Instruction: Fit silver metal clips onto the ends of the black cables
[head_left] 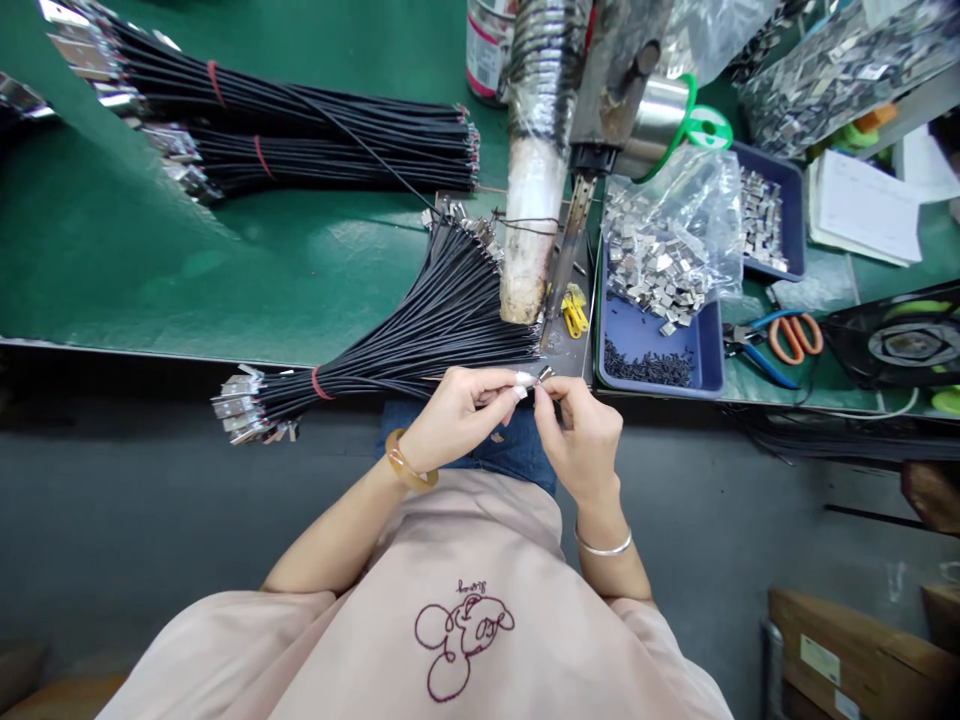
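My left hand (459, 415) and my right hand (581, 435) meet just below the bench edge, both pinched on a small metal connector shell (543, 379) at the end of a black cable. The cable runs left into a bundle of black cables (420, 335) tied with a red band, fanned out on the bench with metal plugs (244, 405) hanging over the edge. Both hands are closed in a fingertip grip.
Two more tied cable bundles (300, 130) lie on the green mat (150, 250). A wrapped machine head (536, 180) stands over the bench. A blue tray (660, 350) and a plastic bag (667, 240) hold metal shells. Orange-handled scissors (795, 335) and blue pliers (757, 355) lie at the right.
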